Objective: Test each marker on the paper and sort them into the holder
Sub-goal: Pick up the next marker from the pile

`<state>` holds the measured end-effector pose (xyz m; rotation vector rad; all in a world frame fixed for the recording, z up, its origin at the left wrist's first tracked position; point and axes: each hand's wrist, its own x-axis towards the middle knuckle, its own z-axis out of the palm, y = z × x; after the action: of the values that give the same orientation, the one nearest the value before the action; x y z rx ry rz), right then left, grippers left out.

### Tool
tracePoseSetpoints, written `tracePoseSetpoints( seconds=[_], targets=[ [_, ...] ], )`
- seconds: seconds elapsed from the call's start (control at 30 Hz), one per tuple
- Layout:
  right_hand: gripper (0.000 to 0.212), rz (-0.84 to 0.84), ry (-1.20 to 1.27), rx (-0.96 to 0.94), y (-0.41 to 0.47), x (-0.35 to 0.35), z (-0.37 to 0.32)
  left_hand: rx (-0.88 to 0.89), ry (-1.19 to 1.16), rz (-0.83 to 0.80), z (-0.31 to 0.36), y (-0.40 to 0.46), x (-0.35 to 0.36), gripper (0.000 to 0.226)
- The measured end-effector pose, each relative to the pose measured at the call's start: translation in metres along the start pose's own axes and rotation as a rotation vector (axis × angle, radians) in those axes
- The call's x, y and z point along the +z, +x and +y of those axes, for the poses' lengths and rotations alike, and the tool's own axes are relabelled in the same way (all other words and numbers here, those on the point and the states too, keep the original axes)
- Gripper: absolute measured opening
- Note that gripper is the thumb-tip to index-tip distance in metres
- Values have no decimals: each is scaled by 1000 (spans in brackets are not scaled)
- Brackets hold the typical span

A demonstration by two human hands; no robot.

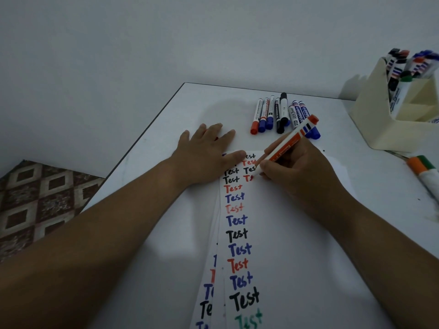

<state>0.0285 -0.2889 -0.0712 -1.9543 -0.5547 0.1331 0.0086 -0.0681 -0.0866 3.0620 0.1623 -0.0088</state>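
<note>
My right hand (292, 172) grips a red marker (293, 141), its tip down on the white paper (285, 233) beside a half-written red word. The sheet carries a column of "Test" words in black, red, blue and green. My left hand (209, 150) lies flat with straight fingers on the paper's top left corner. A row of several capped markers (275, 115) in red, blue and black lies on the table beyond the paper. The cream holder (384, 119) stands at the far right with several markers upright in it.
Two markers with orange and green caps (425, 172) lie at the table's right edge. More written sheets (209, 293) stick out from under the paper at its left. The white table (147, 167) ends at its left edge above a patterned floor (42, 200). A wall rises behind.
</note>
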Motion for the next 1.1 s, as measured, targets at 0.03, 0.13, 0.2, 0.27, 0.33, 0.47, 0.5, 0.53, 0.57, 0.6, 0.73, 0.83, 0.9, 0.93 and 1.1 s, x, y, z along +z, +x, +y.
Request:
tracePoseSetpoints(
  seconds=[0.03,0.13,0.2,0.27,0.33,0.47,0.5,0.53,0.57,0.6,0.73,0.83,0.9,0.93,1.1],
  targets=[
    [18,-9,-10,-2,0,0,0,-2,-1,-4,0,0,0,78],
    [18,-35,-39,-4,-1,0,-2,-2,-1,-13,2,-1,-1,79],
    [17,-28,-41,-7,-1,0,-2,-1,-5,-19,2,-1,-2,79],
    [16,-3,-23,2,0,-1,-1,-1,-6,-16,2,-1,-2,79],
    [16,30,-4,5,1,-2,0,-2,-12,-14,1,-1,-2,79],
    [16,48,-10,-1,3,-2,3,-1,-18,-18,1,-1,-2,79],
    [17,38,-22,0,3,-1,3,0,-15,-18,1,-1,-2,79],
    [18,29,-24,2,3,0,3,0,-11,-17,0,-1,-2,79],
    [19,22,-22,2,2,0,3,0,-9,-17,0,-1,-1,79],
    [19,22,-23,-1,2,0,2,-1,-9,-18,1,0,-1,79],
    [19,58,-61,-16,1,-1,2,2,-12,-20,1,-1,-2,79],
    [20,41,-42,-13,1,0,2,11,8,-19,1,-1,-1,80],
    [19,33,-28,-15,1,0,2,8,9,-23,1,-1,-1,80],
    [18,43,-20,-13,1,0,2,4,2,-24,1,-1,-1,80],
    [19,123,18,9,2,-1,3,-8,-9,-31,1,-1,-2,79]
  ],
)
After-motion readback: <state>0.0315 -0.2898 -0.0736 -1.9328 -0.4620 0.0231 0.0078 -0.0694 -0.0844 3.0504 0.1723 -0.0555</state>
